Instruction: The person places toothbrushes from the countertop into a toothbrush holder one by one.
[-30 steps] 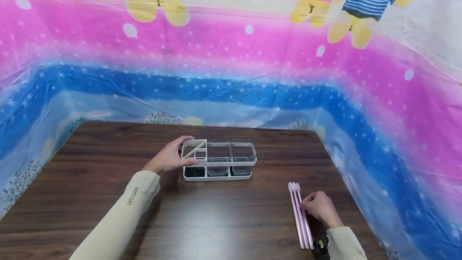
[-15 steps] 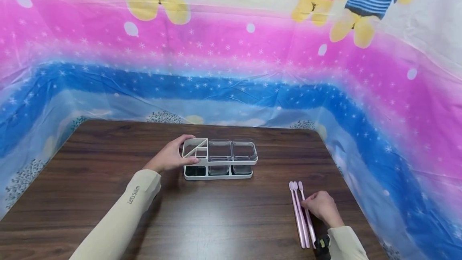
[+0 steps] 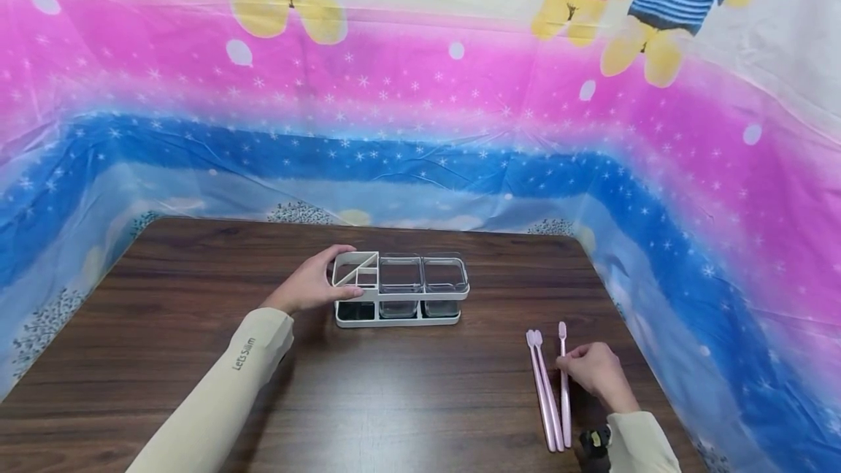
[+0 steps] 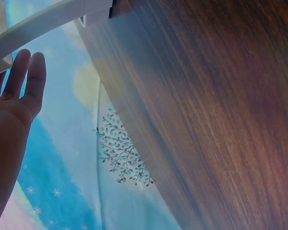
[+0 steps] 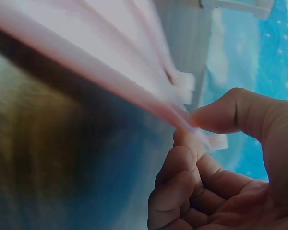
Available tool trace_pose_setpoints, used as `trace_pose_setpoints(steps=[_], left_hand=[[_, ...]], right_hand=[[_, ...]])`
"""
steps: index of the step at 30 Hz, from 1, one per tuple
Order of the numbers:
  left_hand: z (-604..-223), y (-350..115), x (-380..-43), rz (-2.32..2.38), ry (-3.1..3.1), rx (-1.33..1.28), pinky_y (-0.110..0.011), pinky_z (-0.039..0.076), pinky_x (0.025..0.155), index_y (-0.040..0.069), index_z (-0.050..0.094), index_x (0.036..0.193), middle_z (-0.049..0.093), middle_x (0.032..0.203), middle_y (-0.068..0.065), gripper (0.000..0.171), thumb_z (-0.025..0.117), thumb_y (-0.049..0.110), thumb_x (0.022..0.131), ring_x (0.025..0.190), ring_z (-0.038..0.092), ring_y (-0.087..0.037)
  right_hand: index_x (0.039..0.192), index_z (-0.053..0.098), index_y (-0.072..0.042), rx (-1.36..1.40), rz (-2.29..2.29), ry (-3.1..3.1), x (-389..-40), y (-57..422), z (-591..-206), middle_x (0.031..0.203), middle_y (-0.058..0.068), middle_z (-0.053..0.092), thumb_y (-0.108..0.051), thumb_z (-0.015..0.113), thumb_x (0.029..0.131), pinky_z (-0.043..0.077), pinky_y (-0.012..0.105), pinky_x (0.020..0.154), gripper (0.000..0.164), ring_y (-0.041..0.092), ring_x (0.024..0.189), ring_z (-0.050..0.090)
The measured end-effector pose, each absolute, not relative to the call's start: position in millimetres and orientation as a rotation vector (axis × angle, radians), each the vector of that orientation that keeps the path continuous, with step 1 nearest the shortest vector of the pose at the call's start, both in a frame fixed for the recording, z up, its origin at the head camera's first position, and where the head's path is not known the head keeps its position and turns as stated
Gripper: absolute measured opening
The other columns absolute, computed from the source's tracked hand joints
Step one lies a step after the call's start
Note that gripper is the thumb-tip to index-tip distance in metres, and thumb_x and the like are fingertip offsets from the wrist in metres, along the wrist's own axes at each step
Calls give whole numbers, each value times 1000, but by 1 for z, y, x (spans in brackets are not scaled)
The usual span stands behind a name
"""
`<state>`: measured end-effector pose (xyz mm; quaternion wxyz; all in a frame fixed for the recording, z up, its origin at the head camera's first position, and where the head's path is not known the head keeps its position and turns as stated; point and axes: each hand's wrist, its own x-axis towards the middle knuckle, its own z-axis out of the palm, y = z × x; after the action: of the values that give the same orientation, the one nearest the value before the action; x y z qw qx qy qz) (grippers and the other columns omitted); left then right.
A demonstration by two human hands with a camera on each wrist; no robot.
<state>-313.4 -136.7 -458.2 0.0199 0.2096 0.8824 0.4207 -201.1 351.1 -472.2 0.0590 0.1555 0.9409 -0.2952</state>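
Observation:
In the head view a white toothbrush holder [image 3: 423, 297] with a divided left section stands upright on the table. Two clear cups [image 3: 401, 306] sit in its middle and right sections. My left hand [image 3: 306, 287] grips the holder's left end, thumb along the front of the upper rim and fingers behind. At the right, my right hand [image 3: 596, 371] pinches one pink toothbrush [image 3: 565, 411] near its neck, between thumb and index finger. Left of it two more pink toothbrushes [image 3: 544, 404] lie side by side. In the right wrist view the pinched toothbrush [image 5: 134, 91] is blurred.
The dark wood table [image 3: 394, 400] runs back to a hanging cloth [image 3: 420, 159] printed in pink and blue, which encloses its back and sides. A dark wrist strap [image 3: 594, 444] is on the right wrist.
My right hand has drawn one toothbrush away to the right from the other two, and its head end has shifted slightly farther back. My left hand keeps its hold on the holder.

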Motion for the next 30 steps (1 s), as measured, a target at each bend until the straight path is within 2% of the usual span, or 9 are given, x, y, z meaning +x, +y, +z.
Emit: trace_pose_setpoints(steps=[4, 12, 16, 21, 30], left_hand=[[-458, -137, -313, 1313, 2727, 656, -50, 42, 83, 11, 38, 142, 52, 124, -19, 89, 76, 52, 73, 103, 52, -35], [-457, -137, -313, 1293, 2741, 655, -50, 42, 83, 12, 39, 142, 52, 124, -19, 88, 76, 53, 74, 104, 52, -34], [-457, -137, -313, 1287, 2747, 652, -52, 42, 84, 12, 39, 141, 51, 126, -18, 87, 76, 52, 74, 106, 52, -34], [-456, -137, -312, 1285, 2752, 643, -53, 41, 86, 12, 39, 142, 50, 129, -16, 88, 76, 53, 73, 108, 51, -35], [-459, -137, -313, 1288, 2754, 626, -51, 42, 84, 16, 39, 142, 51, 127, -15, 89, 76, 57, 71, 107, 52, -35]], right_hand=[[77, 69, -3, 453, -914, 2858, -201, 351, -458, 66, 3, 61, -24, 65, 84, 40, 33, 53, 22, 18, 60, 53], [72, 68, -5, 310, -905, 2968, -205, 347, -418, 61, 0, 59, -26, 63, 85, 39, 32, 51, 25, 16, 56, 50], [72, 68, -7, 224, -907, 3057, -208, 339, -398, 59, -3, 57, -24, 64, 83, 37, 31, 49, 21, 15, 54, 47], [79, 70, -8, 154, -930, 3115, -212, 326, -379, 63, -2, 57, -24, 65, 83, 37, 32, 51, 17, 16, 56, 46], [80, 71, -9, -57, -1080, 3253, -220, 293, -357, 68, 0, 62, -18, 68, 81, 38, 30, 53, 10, 17, 60, 49]])
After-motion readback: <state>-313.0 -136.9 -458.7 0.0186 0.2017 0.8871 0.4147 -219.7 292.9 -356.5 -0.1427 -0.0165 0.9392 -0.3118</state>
